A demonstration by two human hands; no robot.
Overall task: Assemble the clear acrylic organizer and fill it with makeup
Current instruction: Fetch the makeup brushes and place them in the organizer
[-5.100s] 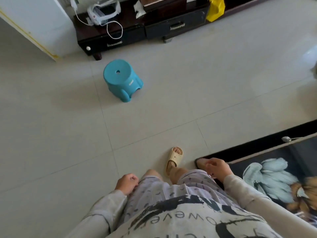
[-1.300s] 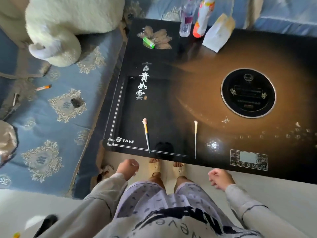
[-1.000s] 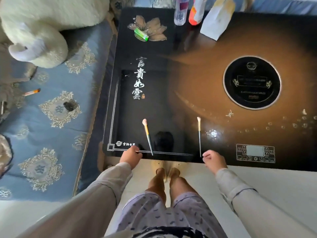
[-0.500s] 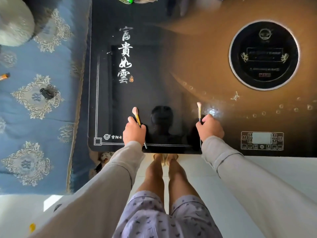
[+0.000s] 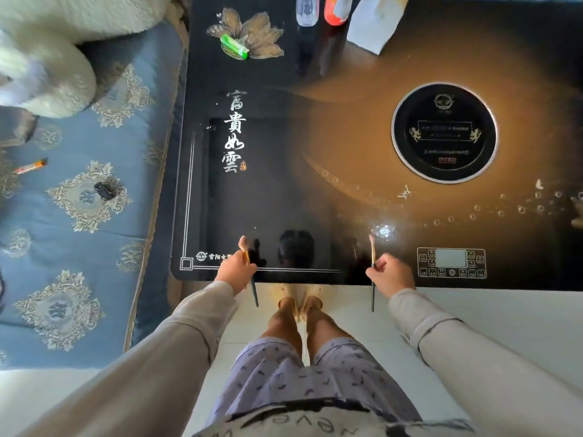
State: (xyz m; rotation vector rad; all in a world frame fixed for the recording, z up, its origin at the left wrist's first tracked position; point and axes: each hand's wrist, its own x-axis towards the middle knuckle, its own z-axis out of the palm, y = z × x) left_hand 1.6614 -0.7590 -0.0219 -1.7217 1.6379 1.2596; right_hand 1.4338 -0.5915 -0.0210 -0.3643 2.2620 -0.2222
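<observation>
**Both grips full**

Your left hand (image 5: 235, 272) curls around a slim makeup brush with a pink tip and dark handle (image 5: 254, 294). Your right hand (image 5: 391, 274) pinches a thinner pale-tipped, dark-handled brush (image 5: 373, 298). Both brushes cross the near edge of the glossy black glass table (image 5: 268, 200), bristles over the top and handles pointing back toward you.

The desk (image 5: 284, 200) lies flat and open from its near edge to the middle. Only the left hand (image 5: 235, 272) gripping a pink-tipped brush (image 5: 254, 293) and the right hand (image 5: 391, 275) gripping a thin brush (image 5: 373, 298) sit at that edge. The far edge is crowded — a clear bottle (image 5: 306, 9), an orange bottle (image 5: 337, 7) and a white bag (image 5: 375, 26) stand there, with a green lighter (image 5: 235, 47) near the far left corner.
</observation>
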